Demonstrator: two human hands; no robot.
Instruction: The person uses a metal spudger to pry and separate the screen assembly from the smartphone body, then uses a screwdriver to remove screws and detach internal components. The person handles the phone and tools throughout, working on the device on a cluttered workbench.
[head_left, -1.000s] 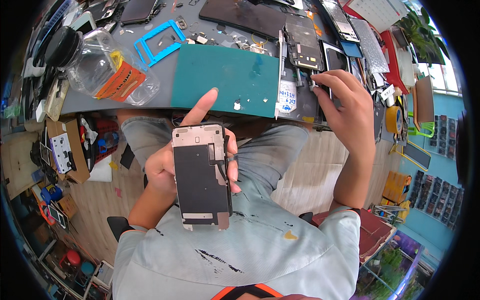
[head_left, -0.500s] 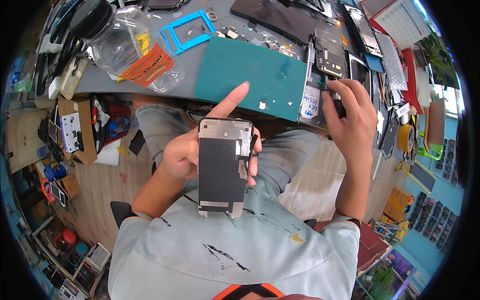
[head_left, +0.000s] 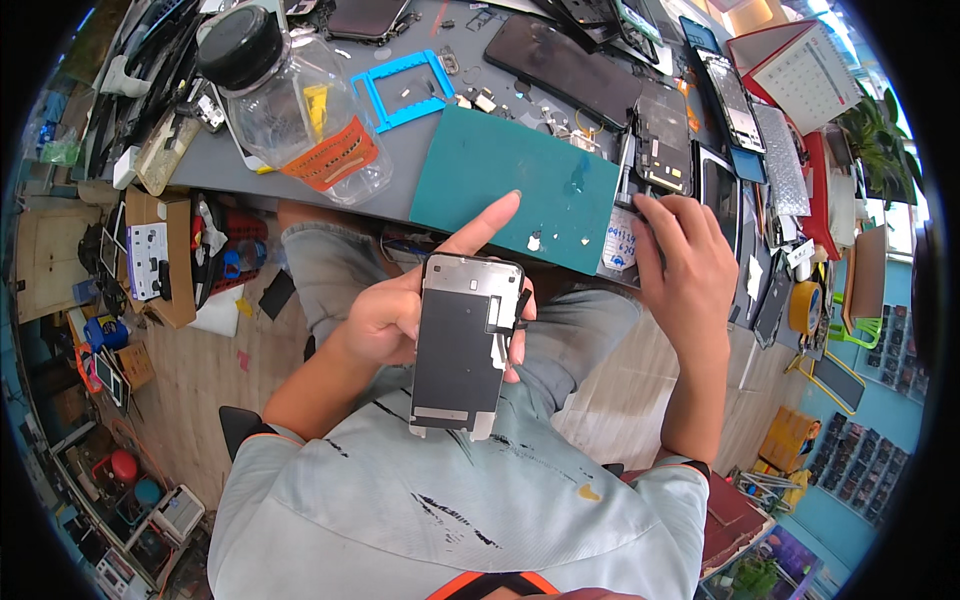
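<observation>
My left hand (head_left: 385,320) holds a phone screen assembly (head_left: 460,345) upright above my lap, its dark backing and silver edges facing me. The index finger stretches past its top edge, and other fingertips curl round its right side. A short dark flex cable hangs near that side. My right hand (head_left: 690,270) is at the bench, just right of the green mat (head_left: 510,180). Its thumb and index finger are pinched together beside a white label with handwriting (head_left: 620,240); what lies between them is too small to make out.
On the bench, a clear jar with a black lid (head_left: 330,120) stands left of a blue plastic frame (head_left: 405,90). Small parts lie behind the mat. A dark phone (head_left: 565,65), an opened phone part (head_left: 663,140) and a red desk calendar (head_left: 800,75) are farther right.
The view has shifted, so the bench sits lower in the picture. My right fingertips have moved slightly left toward the label. My left hand keeps its hold on the screen assembly.
</observation>
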